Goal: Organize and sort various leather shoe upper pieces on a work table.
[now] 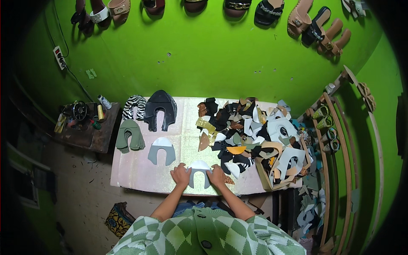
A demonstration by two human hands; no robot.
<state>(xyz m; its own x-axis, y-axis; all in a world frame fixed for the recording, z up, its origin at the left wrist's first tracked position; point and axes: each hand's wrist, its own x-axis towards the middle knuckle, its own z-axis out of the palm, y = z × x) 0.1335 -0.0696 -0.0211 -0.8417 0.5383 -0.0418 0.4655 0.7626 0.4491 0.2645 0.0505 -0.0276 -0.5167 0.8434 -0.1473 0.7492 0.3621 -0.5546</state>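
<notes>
Head view, and both forearms (171, 201) slanted inward and up: left hand (181, 175) on one flank, right hand (216, 176) on the other, fingers bent against a white-and-grey U-shaped piece (199, 166)! Whether either grip pinched or merely pressed, I couldn't tell. The piece lay near the counter's front edge (170, 191), rounded white end toward the green wall (178, 72), legs nearward, long axis front to back.

Two grey-and-white U-pieces (199, 168): one between both hands' fingers (182, 165), one beyond them, leftward. Three U-shaped stacks farther up-left of fingers: one zebra stack (140, 101), one black stack (160, 100), one green stack (130, 127). One scrap heap (238, 131) right of fingers, pieces overlapping, uncountable.
</notes>
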